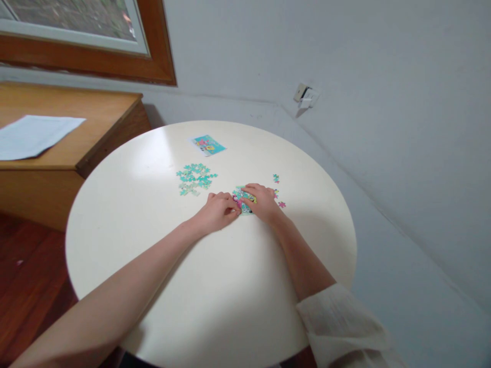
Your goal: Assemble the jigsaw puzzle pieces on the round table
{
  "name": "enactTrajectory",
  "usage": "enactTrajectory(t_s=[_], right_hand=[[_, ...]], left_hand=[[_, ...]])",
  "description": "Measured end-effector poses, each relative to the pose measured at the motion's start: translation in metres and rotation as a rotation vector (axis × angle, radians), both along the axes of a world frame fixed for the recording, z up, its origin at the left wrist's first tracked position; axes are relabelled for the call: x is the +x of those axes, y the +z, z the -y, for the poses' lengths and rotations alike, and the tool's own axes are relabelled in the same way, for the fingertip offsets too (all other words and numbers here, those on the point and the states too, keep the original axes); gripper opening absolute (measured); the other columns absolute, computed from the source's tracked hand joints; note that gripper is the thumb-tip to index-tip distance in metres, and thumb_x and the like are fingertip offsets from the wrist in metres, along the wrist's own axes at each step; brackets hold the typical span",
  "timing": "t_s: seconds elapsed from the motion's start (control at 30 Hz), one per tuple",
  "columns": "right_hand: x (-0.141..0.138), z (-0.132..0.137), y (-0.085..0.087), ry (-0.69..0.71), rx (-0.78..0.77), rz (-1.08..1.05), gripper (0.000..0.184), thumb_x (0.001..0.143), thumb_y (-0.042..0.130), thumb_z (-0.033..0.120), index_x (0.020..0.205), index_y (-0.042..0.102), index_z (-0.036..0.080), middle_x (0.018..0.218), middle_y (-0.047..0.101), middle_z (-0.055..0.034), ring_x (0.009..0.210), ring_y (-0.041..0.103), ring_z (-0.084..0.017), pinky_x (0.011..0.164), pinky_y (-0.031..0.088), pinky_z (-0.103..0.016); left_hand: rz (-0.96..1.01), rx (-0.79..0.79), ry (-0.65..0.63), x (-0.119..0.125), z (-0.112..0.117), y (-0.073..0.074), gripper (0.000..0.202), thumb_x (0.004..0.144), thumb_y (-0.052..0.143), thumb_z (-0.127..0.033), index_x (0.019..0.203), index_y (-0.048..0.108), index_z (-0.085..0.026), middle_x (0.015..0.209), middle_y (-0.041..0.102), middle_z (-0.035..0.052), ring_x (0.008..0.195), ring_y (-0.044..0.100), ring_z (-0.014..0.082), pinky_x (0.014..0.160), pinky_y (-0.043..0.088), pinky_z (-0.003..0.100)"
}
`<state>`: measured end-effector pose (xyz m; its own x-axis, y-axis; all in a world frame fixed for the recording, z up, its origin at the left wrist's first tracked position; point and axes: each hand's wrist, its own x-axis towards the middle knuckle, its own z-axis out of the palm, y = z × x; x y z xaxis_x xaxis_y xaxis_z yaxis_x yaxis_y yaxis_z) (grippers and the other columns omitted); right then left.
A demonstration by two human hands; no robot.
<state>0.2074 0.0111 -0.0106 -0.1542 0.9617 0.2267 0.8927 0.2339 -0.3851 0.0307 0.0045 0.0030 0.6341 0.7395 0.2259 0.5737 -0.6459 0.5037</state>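
Observation:
A small patch of joined jigsaw pieces (240, 195) in teal, pink and yellow lies near the middle of a round cream table (153, 245). My left hand (218, 210) rests on its left edge with fingers curled and pinched on a piece. My right hand (263, 200) lies over its right side, fingers bent and pressing down on the pieces. A heap of loose teal pieces (195, 178) sits just to the left and beyond. A few pink and teal pieces (277, 192) lie to the right of my right hand.
A small picture card (207, 144) lies at the table's far side. A wooden desk (88, 128) with a white sheet of paper (32, 134) stands to the left. Grey walls close in behind and to the right, with a wall socket (306, 95).

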Motion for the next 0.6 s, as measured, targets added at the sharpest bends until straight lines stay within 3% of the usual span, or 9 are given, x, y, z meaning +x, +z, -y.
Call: enactTrajectory(t_s=[0.6], right_hand=[[0.0003, -0.0002, 0.0005, 0.001, -0.016, 0.018, 0.030, 0.082, 0.054, 0.031, 0.110, 0.062, 0.026, 0.120, 0.058, -0.0070, 0.111, 0.051, -0.024, 0.095, 0.030, -0.044]], left_hand=[[0.004, 0.034, 0.078, -0.0039, -0.0058, 0.0003, 0.023, 0.082, 0.046, -0.023, 0.077, 0.068, -0.020, 0.077, 0.063, 0.0032, 0.081, 0.056, 0.0179, 0.079, 0.032, 0.035]])
